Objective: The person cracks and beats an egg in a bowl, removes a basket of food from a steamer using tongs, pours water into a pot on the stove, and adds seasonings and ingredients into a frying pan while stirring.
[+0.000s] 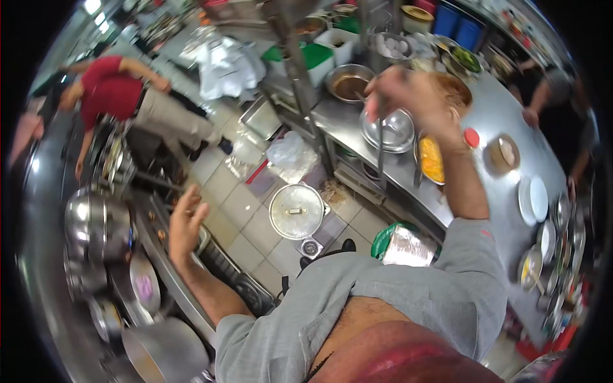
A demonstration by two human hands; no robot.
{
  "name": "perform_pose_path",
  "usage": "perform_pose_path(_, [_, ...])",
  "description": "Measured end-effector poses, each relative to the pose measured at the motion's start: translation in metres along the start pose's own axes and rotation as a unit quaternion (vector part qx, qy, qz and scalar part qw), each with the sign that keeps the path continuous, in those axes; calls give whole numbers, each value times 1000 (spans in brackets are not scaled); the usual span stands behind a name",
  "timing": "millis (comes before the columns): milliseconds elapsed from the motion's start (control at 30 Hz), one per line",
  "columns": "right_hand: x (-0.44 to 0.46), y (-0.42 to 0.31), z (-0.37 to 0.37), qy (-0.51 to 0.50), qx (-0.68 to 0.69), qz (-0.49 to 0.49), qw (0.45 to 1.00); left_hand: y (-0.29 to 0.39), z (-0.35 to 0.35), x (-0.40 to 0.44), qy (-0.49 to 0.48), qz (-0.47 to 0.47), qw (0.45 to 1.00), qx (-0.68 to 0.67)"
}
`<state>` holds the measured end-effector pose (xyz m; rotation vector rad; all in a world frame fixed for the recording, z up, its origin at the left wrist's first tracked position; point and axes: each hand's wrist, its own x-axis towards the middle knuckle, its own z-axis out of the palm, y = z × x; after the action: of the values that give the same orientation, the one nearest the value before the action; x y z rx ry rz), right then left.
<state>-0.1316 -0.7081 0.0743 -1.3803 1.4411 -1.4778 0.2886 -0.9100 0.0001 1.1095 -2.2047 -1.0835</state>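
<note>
"Hands first: how many, and where?"

"Two. Left hand (185, 223) raised beside the left counter (167, 258), fingers loosely spread, holding nothing I can see. Right hand (408, 96) over the steel table (501, 118), blurred; can't tell whether its fingers pinch anything."

"What's nearest the right?"

"One bowl of brown liquid (350, 84) and one shiny domed piece (391, 133), both on the table's aisle side. One tray of orange-yellow food (431, 161), below the wrist in my view. Farther over: one red lid (471, 138), two pale plates (533, 199) overlapping."

"Other people?"

"Two at least. Red-shirted person (113, 83) across the aisle, bent toward the counter. Another person (557, 92) at the table's far side, hands near its edge."

"Edges, open room?"

"Tray close to the table's near edge. Tiled floor (246, 223) runs between table and counter. One lidded pot (296, 210) takes up its middle; one foil-topped bin (408, 246) stands close by the table. Bare tiles beside the pot, toward the counter."
</note>
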Motion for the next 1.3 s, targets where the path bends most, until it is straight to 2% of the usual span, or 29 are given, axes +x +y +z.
perform_pose_path(33, [17,26,24,-33,36,60,997,-14,12,-19,7,-10,1000,-16])
perform_pose_path(67, [31,51,44,-63,70,123,988,-22,22,-38,6,-73,997,-23])
perform_pose_path(100, [43,74,58,-76,82,159,981,-36,32,-57,3,-117,992,-36])
perform_pose_path(167, [61,99,76,-81,84,209,971,-55,47,-98,4,-144,989,28])
perform_pose_path(267, [83,117,82,-56,71,200,976,-84,62,-153,6,-230,972,46])
perform_pose_path(333, [93,115,83,-43,71,199,976,-81,68,-179,28,-245,968,38])
perform_pose_path(433, [106,126,87,-18,101,196,975,-78,73,-208,48,-235,968,68])
perform_pose_path(500, [111,145,87,14,137,236,962,-76,76,-223,59,-243,966,73])
perform_pose_path(533, [105,141,88,-10,133,238,962,-73,80,-230,60,-224,968,99])
perform_pose_path(567, [112,159,90,34,157,253,954,-70,85,-242,75,-221,964,126])
perform_pose_path(600, [113,174,88,8,162,247,955,-74,91,-254,83,-217,969,86])
perform_pose_path(633, [123,212,85,27,191,185,964,-68,98,-264,99,-192,969,122])
perform_pose_path(667, [126,236,79,44,165,165,971,-67,107,-278,104,-197,968,114])
perform_pose_path(700, [121,232,69,-35,79,216,973,-53,112,-293,101,-211,968,94])
perform_pose_path(733, [108,225,75,19,24,184,983,-54,120,-307,100,-206,970,83])
perform_pose_path(767, [107,230,76,97,-88,173,976,-44,125,-322,96,-223,967,69])
perform_pose_path(800, [141,290,49,135,-154,83,975,-35,127,-340,83,-232,967,57])
perform_pose_path(833, [124,277,61,179,-301,3,937,-35,132,-361,108,-253,960,52])
perform_pose_path(867, [134,295,54,216,-396,-39,892,-29,139,-382,106,-247,962,41])
perform_pose_path(933, [74,270,106,378,-351,-39,856,-20,158,-424,111,-248,962,32])
perform_pose_path(1000, [1,249,176,408,-358,-46,838,-12,173,-473,140,-247,959,15])
perform_pose_path(1067, [-62,259,235,216,-295,-52,929,7,184,-526,148,-289,945,25])
perform_pose_path(1100, [-80,293,264,76,-238,-80,965,11,193,-550,165,-316,934,28])
perform_pose_path(1133, [-110,312,303,-63,-157,73,983,14,201,-574,180,-338,923,30])
perform_pose_path(1167, [-155,328,355,-108,-8,122,987,16,211,-597,180,-342,922,30])
perform_pose_path(1200, [-217,290,397,-223,51,194,954,17,222,-622,203,-362,908,51])
perform_pose_path(1233, [-273,253,434,-350,79,216,908,23,231,-645,225,-383,893,69])
perform_pose_path(1267, [-324,226,470,-453,43,210,865,36,239,-666,225,-386,892,65])
perform_pose_path(1300, [-381,181,491,-545,50,166,820,51,245,-686,260,-410,872,58])
